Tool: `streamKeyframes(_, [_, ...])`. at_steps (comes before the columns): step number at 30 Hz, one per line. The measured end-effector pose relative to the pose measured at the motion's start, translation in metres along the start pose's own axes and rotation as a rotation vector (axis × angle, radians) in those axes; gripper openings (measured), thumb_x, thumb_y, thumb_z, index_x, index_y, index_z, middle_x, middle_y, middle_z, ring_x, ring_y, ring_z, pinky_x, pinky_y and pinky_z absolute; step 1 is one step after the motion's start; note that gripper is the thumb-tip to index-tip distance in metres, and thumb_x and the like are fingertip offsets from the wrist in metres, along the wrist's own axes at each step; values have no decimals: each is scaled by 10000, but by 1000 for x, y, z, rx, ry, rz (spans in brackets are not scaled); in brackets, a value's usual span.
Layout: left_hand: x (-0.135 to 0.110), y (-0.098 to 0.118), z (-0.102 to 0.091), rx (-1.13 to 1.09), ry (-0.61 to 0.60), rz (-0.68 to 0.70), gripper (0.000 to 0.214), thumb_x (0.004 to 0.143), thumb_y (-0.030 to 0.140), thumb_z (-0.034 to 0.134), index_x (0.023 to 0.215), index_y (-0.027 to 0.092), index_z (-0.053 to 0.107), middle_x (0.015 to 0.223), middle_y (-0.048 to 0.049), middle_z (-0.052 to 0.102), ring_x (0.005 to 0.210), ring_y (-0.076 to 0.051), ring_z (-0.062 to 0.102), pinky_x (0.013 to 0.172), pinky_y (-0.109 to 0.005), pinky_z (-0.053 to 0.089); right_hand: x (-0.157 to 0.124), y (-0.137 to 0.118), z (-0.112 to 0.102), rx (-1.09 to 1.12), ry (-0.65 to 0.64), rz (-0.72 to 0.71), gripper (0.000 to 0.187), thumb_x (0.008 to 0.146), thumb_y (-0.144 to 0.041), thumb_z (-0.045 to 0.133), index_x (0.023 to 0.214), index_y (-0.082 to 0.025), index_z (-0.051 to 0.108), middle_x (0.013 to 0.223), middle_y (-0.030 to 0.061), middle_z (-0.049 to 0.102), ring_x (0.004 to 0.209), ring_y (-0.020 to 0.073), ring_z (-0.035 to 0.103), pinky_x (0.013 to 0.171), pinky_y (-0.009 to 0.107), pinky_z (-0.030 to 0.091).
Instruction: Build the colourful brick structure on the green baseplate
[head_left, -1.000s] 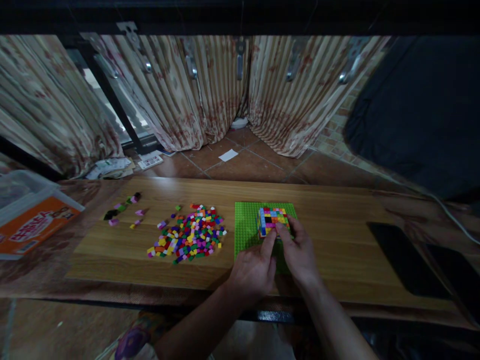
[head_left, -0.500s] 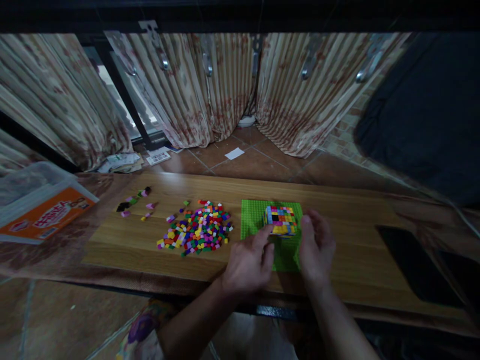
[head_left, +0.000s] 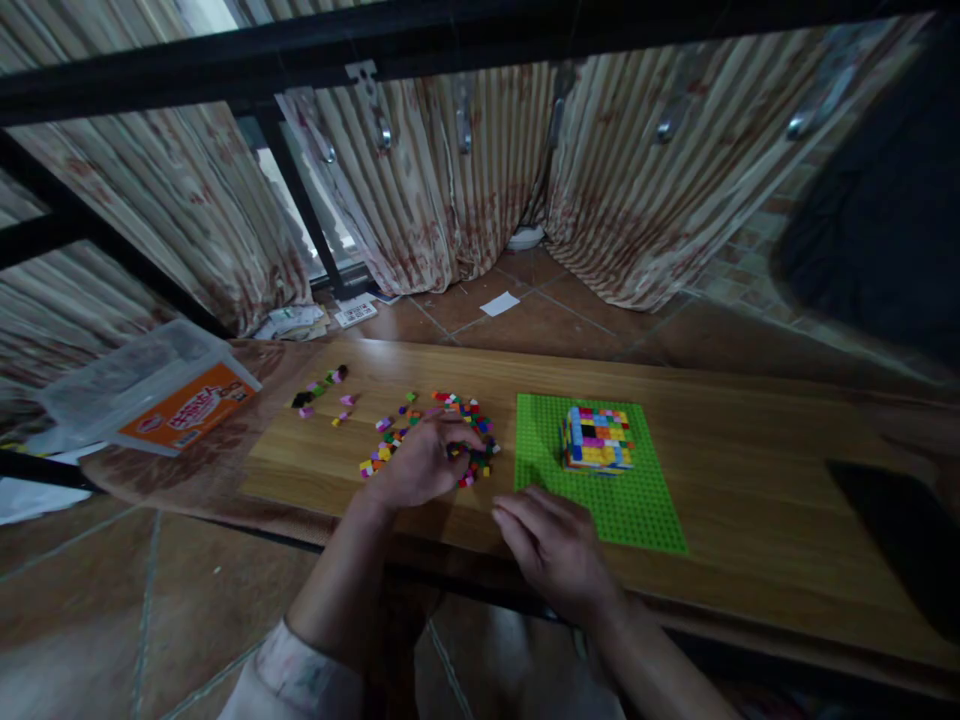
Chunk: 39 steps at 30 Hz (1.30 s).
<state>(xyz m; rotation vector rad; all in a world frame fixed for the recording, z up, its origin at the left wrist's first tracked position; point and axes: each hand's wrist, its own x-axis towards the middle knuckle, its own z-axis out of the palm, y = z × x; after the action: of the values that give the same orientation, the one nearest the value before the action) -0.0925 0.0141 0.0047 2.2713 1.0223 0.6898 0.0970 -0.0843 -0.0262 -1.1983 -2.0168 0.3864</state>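
Observation:
My left hand [head_left: 424,463] rests over a pile of tiny multicoloured plastic bricks [head_left: 476,440], fingers curled down into it and hiding much of the pile. Whether those fingers hold a brick, I cannot tell. To the right stands a boxy stack of multicoloured bricks [head_left: 598,440] on a green studded baseplate [head_left: 622,510], touched by neither hand. My right hand [head_left: 555,547] lies at the baseplate's near edge, its fingers loose and apart, holding nothing.
A few small bricks [head_left: 322,393] lie scattered left of the pile on a wooden board [head_left: 315,475]. A clear plastic box with an orange label [head_left: 184,408] sits at the far left. A black flat object [head_left: 892,530] lies at the right. Black bars cross above the board, with curtains and floor tiles beyond.
My left hand has moved left from the brick stack onto the pile. My right hand has drawn back to the baseplate's near edge. The view has tilted and shifted.

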Motion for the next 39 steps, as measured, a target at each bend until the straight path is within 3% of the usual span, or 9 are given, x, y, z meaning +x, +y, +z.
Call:
streamKeyframes(3, [1,-5,2,14,14,-9,282,743,23,519,856,199,708,867,-23,706,864,-159,637,823,-286,478,3,7,5,22,10,151,218,951,-259,455,908,-227,667,809,24,688,738,151,647,699,273,486])
streamKeyframes(6, [2,-16,-3,55,160,-56,265,762,30,489,858,172,692,860,-45,693,820,-154,638,773,-269,487,5,14,5,39,50,229,200,945,-267,467,899,-226,657,845,22,692,765,152,654,738,277,489])
streamKeyframes(13, [1,-30,-16,142,472,-234,259,736,36,476,846,130,691,815,-49,698,743,-147,632,707,-249,482,3,15,11,40,25,232,198,936,-269,471,897,-239,663,852,22,699,766,163,660,721,285,488])
streamKeyframes(19, [2,-34,-12,49,612,-338,286,743,58,478,898,130,708,835,-50,716,742,-146,639,698,-245,495,3,17,15,30,51,226,188,932,-271,478,926,-238,663,892,33,699,818,177,655,760,306,489])
streamKeyframes(27, [8,-27,1,-36,620,-327,232,779,94,501,879,133,707,821,-53,722,727,-148,646,703,-251,504,16,22,33,-170,19,187,214,908,-272,508,1061,-197,638,1004,83,661,969,249,573,855,395,449])
streamKeyframes(32, [13,-16,9,-83,586,-316,248,772,60,495,869,143,707,875,-53,727,789,-150,661,779,-264,513,23,24,39,-285,-3,175,227,908,-308,513,1026,-181,661,996,100,637,924,256,534,843,402,423])
streamKeyframes(39, [16,-7,12,-109,536,-315,273,774,38,485,895,146,705,885,-49,720,816,-151,656,797,-271,506,24,23,42,-231,8,173,153,911,-257,522,908,-205,666,935,66,644,912,231,552,851,383,412])
